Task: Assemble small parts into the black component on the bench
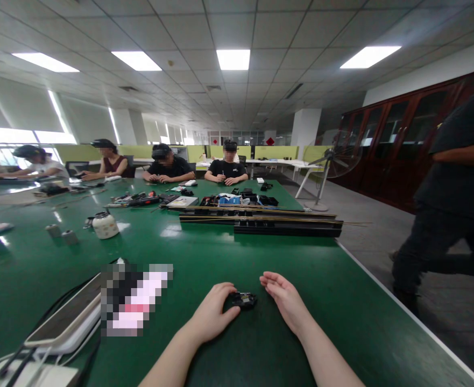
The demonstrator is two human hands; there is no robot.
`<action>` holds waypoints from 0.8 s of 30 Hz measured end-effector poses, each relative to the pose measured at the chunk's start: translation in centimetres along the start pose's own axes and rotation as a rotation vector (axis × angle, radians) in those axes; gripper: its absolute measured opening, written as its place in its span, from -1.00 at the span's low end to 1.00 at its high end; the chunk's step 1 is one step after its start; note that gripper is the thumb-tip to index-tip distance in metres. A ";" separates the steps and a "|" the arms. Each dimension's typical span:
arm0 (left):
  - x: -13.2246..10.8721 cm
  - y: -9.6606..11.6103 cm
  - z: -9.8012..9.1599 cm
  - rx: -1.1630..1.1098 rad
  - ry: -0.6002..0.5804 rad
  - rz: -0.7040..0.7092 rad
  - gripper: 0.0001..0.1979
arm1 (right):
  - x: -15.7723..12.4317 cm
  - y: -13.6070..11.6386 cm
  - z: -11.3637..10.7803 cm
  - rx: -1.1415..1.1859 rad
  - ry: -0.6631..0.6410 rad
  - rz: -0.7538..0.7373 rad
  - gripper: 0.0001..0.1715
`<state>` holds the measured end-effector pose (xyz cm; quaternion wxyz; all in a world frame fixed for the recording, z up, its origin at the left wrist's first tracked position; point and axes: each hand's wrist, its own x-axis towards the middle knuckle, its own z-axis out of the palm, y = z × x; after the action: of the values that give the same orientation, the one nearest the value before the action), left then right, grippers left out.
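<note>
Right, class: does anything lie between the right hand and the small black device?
Nothing visible does. The right hand lies open just beside the small black device, only bare green table between; the left hand curls on its other end.

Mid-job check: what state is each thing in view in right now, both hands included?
left hand: curled over the small black device, gripping it
small black device: lying on the green table
right hand: open, beside the device
white jar: upright, lid on
phone: lying flat, screen dark
floor fan: upright; spinning or not, cannot tell
cabinet doors: shut
ceiling lights: on
</note>
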<state>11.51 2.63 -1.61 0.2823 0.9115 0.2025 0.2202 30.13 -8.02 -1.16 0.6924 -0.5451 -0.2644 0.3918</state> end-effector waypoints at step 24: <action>0.1 -0.5 0.3 0.001 0.002 0.002 -0.73 | 0.0 -0.1 0.1 0.083 0.031 0.015 -0.65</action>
<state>11.62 2.93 -2.11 0.2813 0.9116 0.2022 0.2214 30.04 -7.95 -1.05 0.7154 -0.5240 -0.2334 0.3991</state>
